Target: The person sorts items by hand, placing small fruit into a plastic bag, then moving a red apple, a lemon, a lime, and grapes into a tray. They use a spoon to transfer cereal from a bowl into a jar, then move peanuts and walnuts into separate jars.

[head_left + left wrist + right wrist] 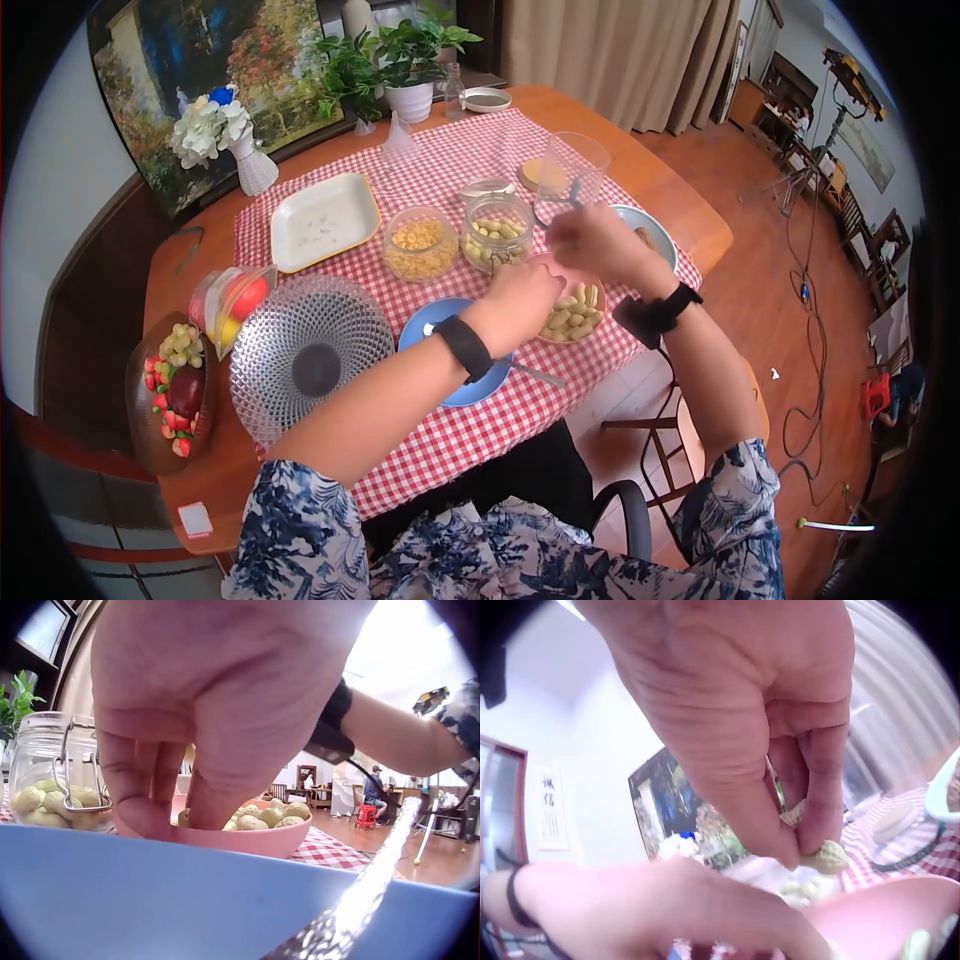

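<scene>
A pink bowl (541,262) of unshelled peanuts (572,318) stands near the table's right front. My left hand (522,295) reaches over its left edge; in the left wrist view the fingers of that hand (202,705) dip inside the rim beside the peanuts (262,816). Whether they grip one is hidden. Above the bowl, my right hand (605,245) pinches a peanut (826,858) between thumb and fingers, clearest in the right wrist view. Just behind stands a glass jar (497,225) partly filled with peanuts, its clasp facing me.
A blue plate (415,325) with a spoon (538,375) lies under my left wrist. Around are a jar of yellow pieces (420,245), a white tray (325,222), a large glass bowl (270,330), a clear tumbler (585,160) and a wooden lid (541,176).
</scene>
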`<control>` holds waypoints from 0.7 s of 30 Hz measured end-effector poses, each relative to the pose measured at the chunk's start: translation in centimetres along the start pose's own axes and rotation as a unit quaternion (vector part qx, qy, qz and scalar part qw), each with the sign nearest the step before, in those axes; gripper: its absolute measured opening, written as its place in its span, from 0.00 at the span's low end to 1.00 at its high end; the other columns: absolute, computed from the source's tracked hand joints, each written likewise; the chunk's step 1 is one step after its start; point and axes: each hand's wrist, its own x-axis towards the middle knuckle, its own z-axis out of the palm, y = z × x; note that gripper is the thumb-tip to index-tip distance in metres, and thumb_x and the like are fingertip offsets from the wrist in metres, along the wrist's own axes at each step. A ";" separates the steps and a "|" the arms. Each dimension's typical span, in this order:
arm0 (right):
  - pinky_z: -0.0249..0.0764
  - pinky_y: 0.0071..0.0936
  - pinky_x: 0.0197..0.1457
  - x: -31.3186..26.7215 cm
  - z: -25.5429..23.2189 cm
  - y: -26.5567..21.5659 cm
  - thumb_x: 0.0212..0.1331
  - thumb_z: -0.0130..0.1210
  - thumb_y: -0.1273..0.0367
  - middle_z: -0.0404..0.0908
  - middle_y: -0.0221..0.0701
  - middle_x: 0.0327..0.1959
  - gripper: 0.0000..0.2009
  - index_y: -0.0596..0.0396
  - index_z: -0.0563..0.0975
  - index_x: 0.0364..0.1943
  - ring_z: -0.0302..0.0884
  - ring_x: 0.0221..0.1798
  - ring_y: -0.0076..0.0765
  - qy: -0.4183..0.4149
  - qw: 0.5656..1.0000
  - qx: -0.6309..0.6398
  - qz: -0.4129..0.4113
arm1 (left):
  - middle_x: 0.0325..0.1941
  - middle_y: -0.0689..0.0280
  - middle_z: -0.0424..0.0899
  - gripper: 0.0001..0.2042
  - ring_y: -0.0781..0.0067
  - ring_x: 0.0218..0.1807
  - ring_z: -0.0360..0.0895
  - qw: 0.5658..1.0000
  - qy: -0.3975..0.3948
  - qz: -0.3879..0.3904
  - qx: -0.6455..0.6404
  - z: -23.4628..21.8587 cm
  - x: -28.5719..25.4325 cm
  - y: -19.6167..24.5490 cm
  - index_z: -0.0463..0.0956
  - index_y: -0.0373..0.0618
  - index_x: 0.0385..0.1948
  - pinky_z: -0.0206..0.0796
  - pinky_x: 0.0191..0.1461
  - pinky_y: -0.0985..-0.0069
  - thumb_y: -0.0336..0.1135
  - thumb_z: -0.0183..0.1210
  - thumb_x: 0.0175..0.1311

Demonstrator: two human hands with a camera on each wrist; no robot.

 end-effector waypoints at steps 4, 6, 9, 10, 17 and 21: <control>0.78 0.39 0.42 4.0 -1.5 -2.6 0.44 0.59 0.74 0.84 0.41 0.28 0.10 0.56 0.84 0.33 0.83 0.33 0.47 0.098 0.994 0.041 -0.022 | 0.40 0.51 0.81 0.11 0.48 0.43 0.83 0.999 0.024 0.024 -0.013 0.1 -0.3 0.2 0.77 0.37 0.41 0.76 0.45 0.58 0.24 0.57 0.56; 0.78 0.39 0.42 6.1 0.3 -2.5 0.44 0.60 0.74 0.85 0.41 0.29 0.10 0.55 0.84 0.34 0.83 0.34 0.47 0.071 0.997 0.031 -0.026 | 0.39 0.50 0.81 0.12 0.48 0.43 0.82 1.000 -0.003 -0.007 0.005 -0.1 0.0 0.5 0.76 0.37 0.43 0.76 0.45 0.59 0.24 0.56 0.57; 0.79 0.38 0.44 7.4 3.4 -0.5 0.45 0.61 0.73 0.86 0.41 0.31 0.10 0.54 0.84 0.35 0.84 0.37 0.47 0.016 0.999 0.005 -0.041 | 0.40 0.49 0.81 0.12 0.48 0.43 0.82 0.998 -0.062 -0.029 0.013 -0.5 0.3 0.5 0.76 0.37 0.44 0.76 0.45 0.59 0.24 0.54 0.58; 0.79 0.38 0.45 7.6 3.6 -1.0 0.45 0.61 0.72 0.86 0.40 0.31 0.10 0.54 0.84 0.36 0.84 0.38 0.47 -0.010 0.999 -0.011 -0.048 | 0.40 0.49 0.81 0.12 0.48 0.43 0.82 0.998 -0.061 -0.031 0.014 -0.3 0.1 0.4 0.76 0.37 0.44 0.76 0.45 0.59 0.24 0.54 0.58; 0.79 0.36 0.41 1.8 -0.9 -1.1 0.51 0.64 0.68 0.85 0.38 0.32 0.08 0.57 0.83 0.33 0.84 0.35 0.41 0.057 0.998 -0.030 0.000 | 0.41 0.47 0.81 0.09 0.48 0.44 0.82 0.995 0.030 -0.044 -0.084 0.4 -0.4 -0.4 0.76 0.35 0.41 0.74 0.44 0.59 0.23 0.50 0.61; 0.79 0.38 0.45 -2.8 -0.8 0.6 0.47 0.65 0.65 0.86 0.37 0.30 0.11 0.53 0.85 0.36 0.85 0.37 0.45 -0.146 0.981 -0.113 0.067 | 0.41 0.47 0.80 0.09 0.47 0.44 0.81 0.982 0.042 -0.031 -0.180 -0.5 -0.4 -0.4 0.76 0.35 0.41 0.74 0.45 0.59 0.22 0.51 0.60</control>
